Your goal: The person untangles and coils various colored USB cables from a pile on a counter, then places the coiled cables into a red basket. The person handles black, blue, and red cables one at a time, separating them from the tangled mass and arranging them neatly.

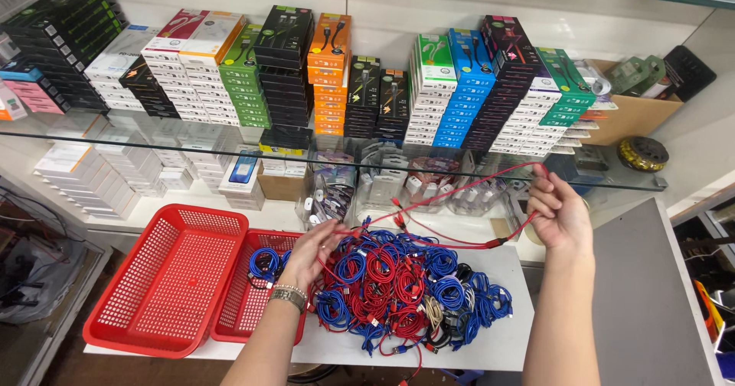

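While the right hand (557, 216) is raised near the glass shelf edge (230, 143), one red cable (459, 195) pinched in its grip, strand drawn out in long loose loops running back down to the left hand (308, 254). Left hand low over the near edge of the cable pile (406, 290), fingers closed lightly on the other end of the same red cable; wristband on that wrist.

Progress, judged from the layout: early. Only a few blue coiled cables (264, 264) lying in the smaller red basket (243, 309); larger red basket (164, 279) just beside it holding nothing visible. Bulk of the pile untouched on the grey counter (498, 340), between the two forearms. Red cable in hand not coiled, not yet set anywhere.

Appearance of the cable: thin, bright red, braided-looking, small connector ends showing near mid-span; slack, crossing itself in two or three open loops above the pile. Pile itself a dense mix of red and blue coils, a few pale and dark ones among them, each wound into a small ring.

Behind: stacked retail boxes (329, 72) in many colours on the glass shelf, more packets beneath it.
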